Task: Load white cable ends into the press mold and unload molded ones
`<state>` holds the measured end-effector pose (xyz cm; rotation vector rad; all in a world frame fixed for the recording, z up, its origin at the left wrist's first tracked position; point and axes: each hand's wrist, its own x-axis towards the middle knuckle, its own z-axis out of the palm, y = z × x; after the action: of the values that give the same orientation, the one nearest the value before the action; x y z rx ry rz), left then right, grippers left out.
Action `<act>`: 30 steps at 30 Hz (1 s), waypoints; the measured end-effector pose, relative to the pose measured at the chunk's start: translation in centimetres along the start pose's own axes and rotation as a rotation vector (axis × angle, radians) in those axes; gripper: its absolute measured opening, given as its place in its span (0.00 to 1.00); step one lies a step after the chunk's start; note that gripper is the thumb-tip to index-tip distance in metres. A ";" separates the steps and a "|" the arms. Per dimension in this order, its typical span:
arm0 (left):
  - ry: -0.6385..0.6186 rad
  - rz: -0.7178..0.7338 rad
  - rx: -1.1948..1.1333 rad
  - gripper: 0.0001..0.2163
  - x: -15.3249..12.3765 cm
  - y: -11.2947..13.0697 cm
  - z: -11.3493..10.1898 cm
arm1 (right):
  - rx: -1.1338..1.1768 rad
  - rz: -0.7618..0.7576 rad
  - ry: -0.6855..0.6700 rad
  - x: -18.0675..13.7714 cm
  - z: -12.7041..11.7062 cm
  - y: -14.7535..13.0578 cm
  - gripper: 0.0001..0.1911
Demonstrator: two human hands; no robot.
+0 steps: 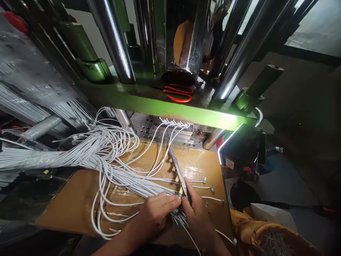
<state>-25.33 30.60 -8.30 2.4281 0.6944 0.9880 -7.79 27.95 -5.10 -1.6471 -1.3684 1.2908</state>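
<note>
Both our hands meet low on the brown table (pixel 80 199): our left hand (pixel 157 209) pinches white cable ends (pixel 176 193), and our right hand (pixel 195 209) grips the long metal strip (pixel 177 170) beside them.

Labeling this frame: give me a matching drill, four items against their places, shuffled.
Things:
1. red scissors
2. white cables
3. metal strip
4. cable ends

Places:
A. lined up in the mold under the green beam
B. on the green press frame
C. between both hands' fingers on the brown board
D. fanned out from the left over the board

Pairs: 1-B, 2-D, 3-C, 4-A
</note>
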 end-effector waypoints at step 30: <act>-0.077 -0.798 -0.332 0.17 2.8 -0.6 -3.4 | 0.234 0.209 -0.013 -0.1 -0.2 -1.2 0.37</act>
<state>-26.27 33.39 -4.95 1.6486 1.2192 0.6047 -8.05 28.22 -3.97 -1.6519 -1.0278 1.5204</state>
